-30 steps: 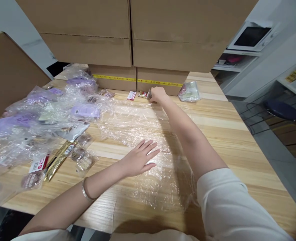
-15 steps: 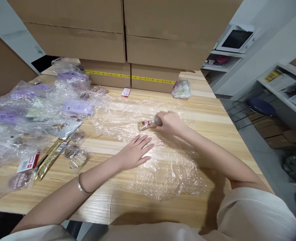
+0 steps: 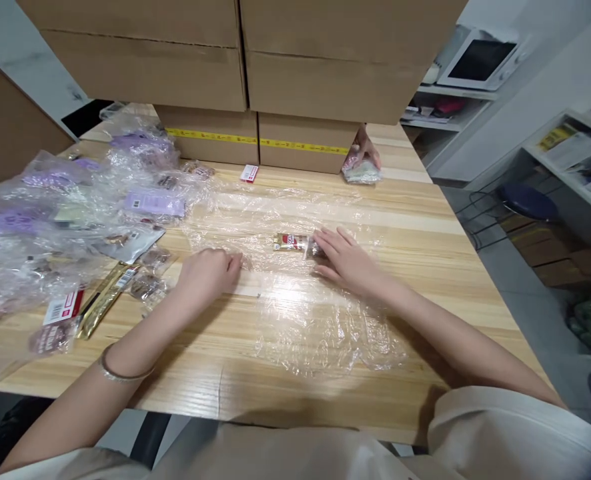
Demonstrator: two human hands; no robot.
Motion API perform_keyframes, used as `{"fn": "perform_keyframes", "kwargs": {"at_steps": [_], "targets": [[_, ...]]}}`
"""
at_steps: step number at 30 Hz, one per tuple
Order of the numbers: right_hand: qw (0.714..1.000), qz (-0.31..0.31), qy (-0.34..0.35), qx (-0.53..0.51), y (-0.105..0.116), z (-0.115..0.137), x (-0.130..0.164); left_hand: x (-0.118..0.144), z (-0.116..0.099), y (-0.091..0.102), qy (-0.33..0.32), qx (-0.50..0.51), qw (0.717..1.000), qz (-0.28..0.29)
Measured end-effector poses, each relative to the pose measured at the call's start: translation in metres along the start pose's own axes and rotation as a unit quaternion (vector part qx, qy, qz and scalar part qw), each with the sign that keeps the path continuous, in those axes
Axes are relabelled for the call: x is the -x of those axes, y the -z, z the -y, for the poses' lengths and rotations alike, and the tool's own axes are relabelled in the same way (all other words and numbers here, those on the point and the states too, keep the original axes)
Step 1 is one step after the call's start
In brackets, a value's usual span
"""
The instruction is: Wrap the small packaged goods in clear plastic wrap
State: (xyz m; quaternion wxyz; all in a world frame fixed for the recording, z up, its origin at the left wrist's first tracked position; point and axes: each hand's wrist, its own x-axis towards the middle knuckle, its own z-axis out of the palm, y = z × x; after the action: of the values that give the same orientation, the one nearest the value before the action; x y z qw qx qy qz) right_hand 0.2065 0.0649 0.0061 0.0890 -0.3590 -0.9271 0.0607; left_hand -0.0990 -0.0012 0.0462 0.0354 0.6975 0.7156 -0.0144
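Observation:
A sheet of clear plastic film [image 3: 320, 327] lies crinkled on the wooden table in front of me. On it rests a gold and red stick sachet [image 3: 289, 243], with a small dark packet [image 3: 315, 249] at its right end. My right hand [image 3: 348, 260] lies over that dark packet, fingers stretched out and partly covering it. To the left, my left hand [image 3: 208, 275] is closed in a pinch at the film's left edge, apart from the sachet. Its fingertips partly hide what they grip, which looks like the film.
Plastic-wrapped bundles with purple cards [image 3: 155, 202] heap up on the left. Nearer lie gold stick sachets [image 3: 104, 300] and a red-white card [image 3: 63, 307]. Cardboard boxes [image 3: 305, 137] wall off the back. Another person's hand [image 3: 367, 150] holds a clear packet [image 3: 361, 173] beside them.
My left hand has moved left from the film's middle and curled from spread to closed. My right hand has opened flat over the packet. Another person's hand has appeared at the clear packet behind.

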Motion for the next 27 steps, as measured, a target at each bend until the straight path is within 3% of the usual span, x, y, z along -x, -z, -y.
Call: {"fn": "perform_keyframes", "kwargs": {"at_steps": [5, 10, 13, 17, 19, 21, 23, 25, 27], "targets": [[0.997, 0.03, -0.011, -0.07, -0.017, -0.003, 0.016, 0.021, 0.019, -0.016, -0.11, 0.014, 0.993, -0.034], [0.994, -0.007, -0.05, -0.1, -0.023, -0.008, 0.016, 0.026, 0.021, -0.035, -0.043, 0.106, 0.992, -0.044], [0.995, 0.006, -0.053, -0.089, -0.024, -0.009, 0.015, 0.02, 0.02, -0.045, -0.006, 0.221, 0.975, -0.034], [0.997, 0.012, -0.048, -0.067, -0.026, -0.009, 0.013, 0.004, 0.01, -0.052, 0.051, 0.421, 0.905, -0.036], [0.997, 0.017, -0.048, -0.062, -0.027, -0.009, 0.012, -0.008, 0.0, -0.049, 0.069, 0.543, 0.836, -0.049], [0.997, 0.022, -0.047, -0.059, -0.029, -0.009, 0.012, -0.02, -0.013, -0.042, 0.072, 0.658, 0.748, -0.053], [0.997, 0.015, -0.045, -0.054, -0.028, -0.006, 0.011, -0.032, -0.023, -0.034, 0.076, 0.728, 0.68, -0.051], [0.998, -0.009, -0.042, -0.044, -0.021, -0.002, 0.014, -0.041, -0.028, -0.029, 0.085, 0.743, 0.662, -0.046], [0.999, -0.022, -0.02, -0.043, -0.008, 0.001, 0.022, -0.044, -0.023, -0.027, 0.116, 0.715, 0.688, -0.047]]}}
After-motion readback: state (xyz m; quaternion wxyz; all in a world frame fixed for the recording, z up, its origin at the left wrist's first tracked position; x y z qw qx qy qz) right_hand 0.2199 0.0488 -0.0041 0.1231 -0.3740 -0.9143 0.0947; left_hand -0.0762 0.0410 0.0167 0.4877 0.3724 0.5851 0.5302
